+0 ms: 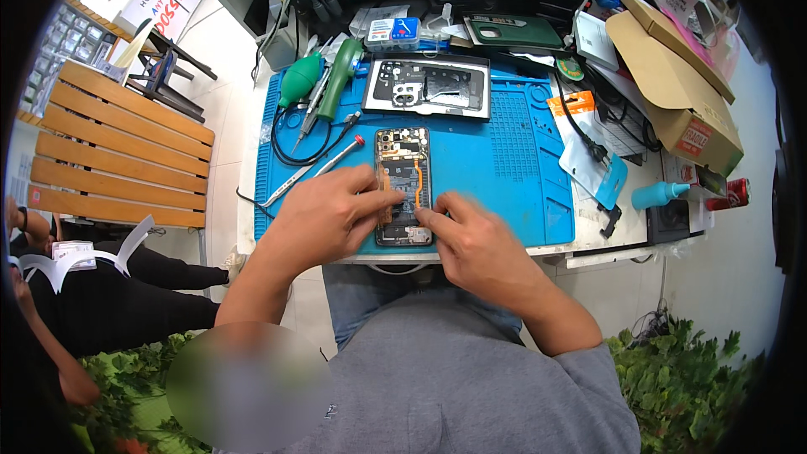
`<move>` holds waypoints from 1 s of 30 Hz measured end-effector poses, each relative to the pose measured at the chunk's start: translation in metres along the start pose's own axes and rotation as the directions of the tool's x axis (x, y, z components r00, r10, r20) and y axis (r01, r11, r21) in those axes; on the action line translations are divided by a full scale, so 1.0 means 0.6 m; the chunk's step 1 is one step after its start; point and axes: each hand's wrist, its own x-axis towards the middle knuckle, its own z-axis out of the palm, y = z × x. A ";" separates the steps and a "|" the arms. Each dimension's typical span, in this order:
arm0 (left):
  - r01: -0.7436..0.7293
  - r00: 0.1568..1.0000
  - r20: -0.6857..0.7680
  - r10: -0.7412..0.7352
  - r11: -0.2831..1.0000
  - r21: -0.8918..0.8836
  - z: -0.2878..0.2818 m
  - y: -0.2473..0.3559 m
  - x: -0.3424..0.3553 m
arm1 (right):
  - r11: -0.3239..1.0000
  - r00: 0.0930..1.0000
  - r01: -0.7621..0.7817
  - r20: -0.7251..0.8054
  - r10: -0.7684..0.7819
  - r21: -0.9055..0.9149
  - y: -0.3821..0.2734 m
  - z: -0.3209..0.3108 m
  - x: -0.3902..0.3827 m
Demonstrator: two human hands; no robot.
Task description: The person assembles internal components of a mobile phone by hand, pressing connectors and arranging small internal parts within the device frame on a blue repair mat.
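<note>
An opened smartphone (404,227) lies lengthwise on the blue work mat (504,202), its inner parts bared. Orange flex cables (419,178) run along both sides of its dark battery. From the left, my left hand (332,214) reaches over the phone's left edge, fingers bent together and the index fingertip over the battery. At the opposite edge, my right hand (475,240) has its thumb and curled fingers closed by the right cable, partly blurred. Whatever lies between the fingertips is too small to see.
Behind the phone sits a tray (481,109) with a phone back panel. A green air blower (301,80), a green-handled tool (339,80) and a red-capped pen-like tool (324,166) lie left. A cardboard box (672,92) and blue bottle (658,195) stand right. Another person sits far left.
</note>
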 end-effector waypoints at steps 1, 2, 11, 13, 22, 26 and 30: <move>-0.001 1.000 0.005 0.001 1.000 -0.003 0.001 0.003 -0.007 | 0.998 0.999 0.037 0.011 -0.037 -0.048 0.000 -0.004 0.000; -0.013 1.000 -0.004 0.013 1.000 0.015 0.000 0.009 -0.015 | 0.992 0.997 0.081 0.025 -0.078 -0.098 -0.001 -0.009 0.000; -0.020 1.000 -0.021 0.021 0.998 0.065 0.010 0.019 -0.030 | 0.968 0.989 0.149 0.053 -0.141 -0.201 0.005 -0.005 -0.002; -0.022 1.000 -0.015 0.023 0.998 0.058 0.008 0.020 -0.028 | 0.968 0.988 0.149 0.069 -0.137 -0.204 0.006 -0.006 -0.002; -0.008 1.000 -0.027 0.009 0.999 0.041 0.021 0.029 -0.018 | 0.970 0.992 0.121 -0.001 -0.124 -0.208 0.010 -0.019 0.001; -0.111 0.991 -0.069 0.115 0.992 0.061 0.024 0.027 -0.002 | 0.963 0.992 0.120 -0.016 -0.127 -0.241 0.014 -0.026 0.005; -0.136 0.990 -0.040 0.138 0.990 0.041 0.022 0.022 0.001 | 0.969 0.994 0.092 -0.044 -0.104 -0.229 0.019 -0.021 0.010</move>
